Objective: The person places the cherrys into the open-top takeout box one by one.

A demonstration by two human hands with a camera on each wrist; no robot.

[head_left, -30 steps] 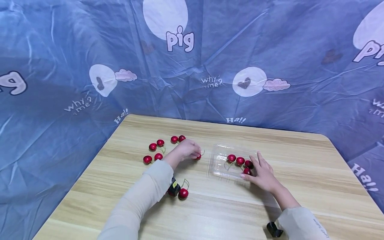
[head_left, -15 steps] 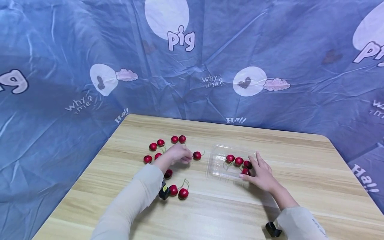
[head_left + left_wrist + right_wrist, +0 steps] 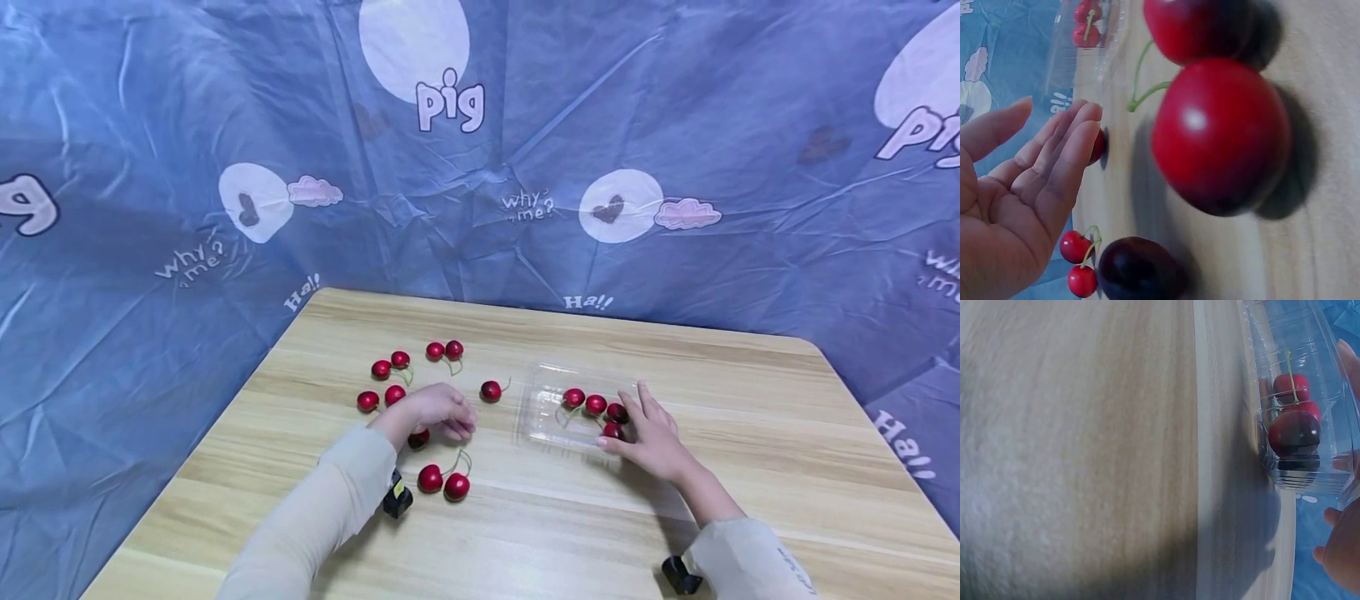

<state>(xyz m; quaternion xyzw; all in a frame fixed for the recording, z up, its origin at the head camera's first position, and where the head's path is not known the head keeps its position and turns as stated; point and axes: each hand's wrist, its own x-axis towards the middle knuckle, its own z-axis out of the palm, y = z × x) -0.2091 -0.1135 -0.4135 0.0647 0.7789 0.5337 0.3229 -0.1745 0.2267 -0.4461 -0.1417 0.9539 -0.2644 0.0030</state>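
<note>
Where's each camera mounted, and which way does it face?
Head: head-worn, facing forward and down at the wooden table; left grip, right grip, sleeves show.
Left wrist: on that wrist, facing loose cherries; left grip shows.
Right wrist: on that wrist, looking across the table at the clear plastic box; part of right grip shows.
Shared: both wrist views show the box.

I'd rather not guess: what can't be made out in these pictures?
Head view: right end of the clear box, partly covered by the right hand.
Left wrist view: one cherry, partly behind the left hand; another cherry, cut off by the top edge.
Right wrist view: the right hand, cut by the right edge.
</note>
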